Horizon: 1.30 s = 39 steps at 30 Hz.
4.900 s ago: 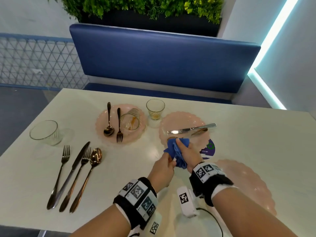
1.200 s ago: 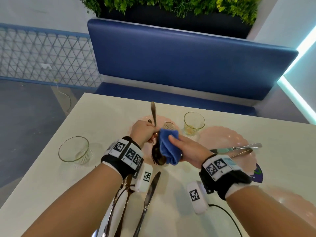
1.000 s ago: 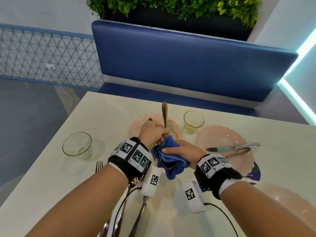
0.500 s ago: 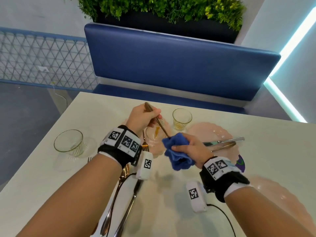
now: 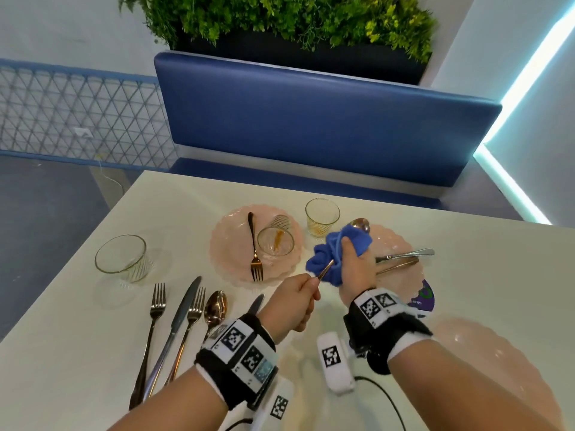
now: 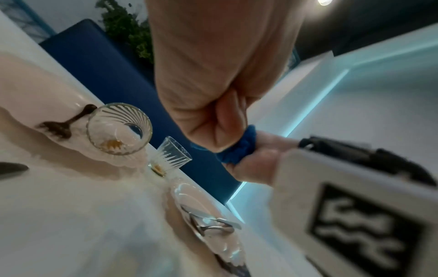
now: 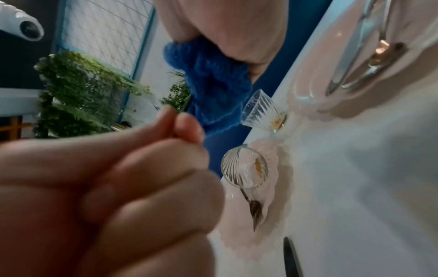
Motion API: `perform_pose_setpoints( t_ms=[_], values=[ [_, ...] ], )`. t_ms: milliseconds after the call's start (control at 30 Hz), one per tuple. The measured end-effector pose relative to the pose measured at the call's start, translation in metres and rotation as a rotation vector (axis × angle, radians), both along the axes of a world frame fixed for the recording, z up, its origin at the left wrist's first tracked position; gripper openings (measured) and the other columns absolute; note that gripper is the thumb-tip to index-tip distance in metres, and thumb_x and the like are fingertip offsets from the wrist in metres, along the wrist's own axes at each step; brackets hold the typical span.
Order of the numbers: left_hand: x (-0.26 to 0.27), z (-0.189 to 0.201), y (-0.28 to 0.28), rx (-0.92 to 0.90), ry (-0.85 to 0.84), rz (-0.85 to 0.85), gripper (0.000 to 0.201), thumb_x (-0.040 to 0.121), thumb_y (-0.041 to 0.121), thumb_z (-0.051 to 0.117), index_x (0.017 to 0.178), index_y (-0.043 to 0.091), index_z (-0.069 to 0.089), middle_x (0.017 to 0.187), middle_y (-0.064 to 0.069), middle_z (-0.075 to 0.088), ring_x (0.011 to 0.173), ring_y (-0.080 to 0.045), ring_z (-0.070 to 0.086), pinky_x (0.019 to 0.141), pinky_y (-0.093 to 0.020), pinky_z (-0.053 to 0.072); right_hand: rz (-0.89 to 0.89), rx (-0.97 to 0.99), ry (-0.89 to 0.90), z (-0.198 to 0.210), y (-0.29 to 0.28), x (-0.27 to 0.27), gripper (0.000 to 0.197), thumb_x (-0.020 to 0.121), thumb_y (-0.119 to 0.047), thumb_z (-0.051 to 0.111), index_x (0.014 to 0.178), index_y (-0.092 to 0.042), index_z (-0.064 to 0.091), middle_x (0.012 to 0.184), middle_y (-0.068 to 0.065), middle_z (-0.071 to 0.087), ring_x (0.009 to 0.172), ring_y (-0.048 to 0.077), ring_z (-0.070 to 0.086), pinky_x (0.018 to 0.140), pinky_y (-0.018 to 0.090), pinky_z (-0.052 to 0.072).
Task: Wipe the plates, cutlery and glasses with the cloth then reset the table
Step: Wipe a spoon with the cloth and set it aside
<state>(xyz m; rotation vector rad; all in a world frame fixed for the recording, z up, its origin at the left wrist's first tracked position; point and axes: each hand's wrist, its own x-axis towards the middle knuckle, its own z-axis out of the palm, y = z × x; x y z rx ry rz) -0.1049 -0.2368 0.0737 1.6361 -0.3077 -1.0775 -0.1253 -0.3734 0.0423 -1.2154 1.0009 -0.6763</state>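
2 hands work above the white table (image 5: 93, 353) in the head view: the left hand (image 5: 292, 301) pinches the handle end of a copper-coloured metal spoon (image 5: 359, 225), while the right hand (image 5: 353, 265) has its fingers curled round a crumpled blue cloth (image 5: 323, 262) wrapped about the shaft, the bowl poking out beyond the cloth over a scalloped pink plate (image 5: 401, 244). Another pink plate (image 5: 230, 244) carries a fork and 1 stained ribbed glass (image 5: 275, 245); a second stained glass (image 5: 322, 216) stands just behind the cloth. From the left wrist, the curled left fingers (image 6: 227, 120) sit against the cloth, and both glasses stand close below. From the right wrist, the left fingertips (image 7: 187, 127) pinch something thin beside the cloth, though the spoon itself is too blurred to make out. The pinch looks light, so a hard pull through the cloth could tug the spoon free onto the plate, or a swing of the bowl could knock the nearer glass.
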Motion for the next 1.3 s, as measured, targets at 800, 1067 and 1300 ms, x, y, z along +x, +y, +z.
perform_pose_setpoints(
  t_ms=[800,1067,1300],
  values=[
    [0.019,0.000,0.026,0.018,0.057,0.049,0.033,0.085,0.015,0.062,0.116,0.014,0.053,0.107,-0.004,0.062,0.096,-0.016,0.059,0.083,-0.033,0.045,0.727,-0.343,0.216,0.021,0.027,-0.044,0.010,0.090,-0.025,0.057,0.095,-0.017,0.058,0.085,0.003,0.065,0.081,0.020,0.062,0.075,0.027,0.049],
    [0.025,-0.003,0.022,-0.146,0.065,0.286,0.016,0.090,0.010,0.057,0.078,0.008,0.068,0.074,-0.004,0.067,0.077,-0.017,0.059,0.073,-0.024,0.049,0.975,-0.419,0.252,0.011,0.059,-0.041,0.009,0.090,-0.020,0.059,0.088,-0.012,0.057,0.077,0.003,0.061,0.064,0.007,0.055,0.060,0.011,0.043],
    [0.045,-0.027,0.045,-0.111,0.277,0.607,0.023,0.094,0.010,0.050,0.073,0.008,0.060,0.070,-0.004,0.059,0.066,-0.014,0.054,0.063,-0.026,0.044,1.169,-0.339,0.371,0.000,0.065,-0.053,0.007,0.088,-0.026,0.062,0.087,-0.018,0.060,0.084,0.002,0.064,0.075,0.012,0.058,0.072,0.020,0.045]
  ],
)
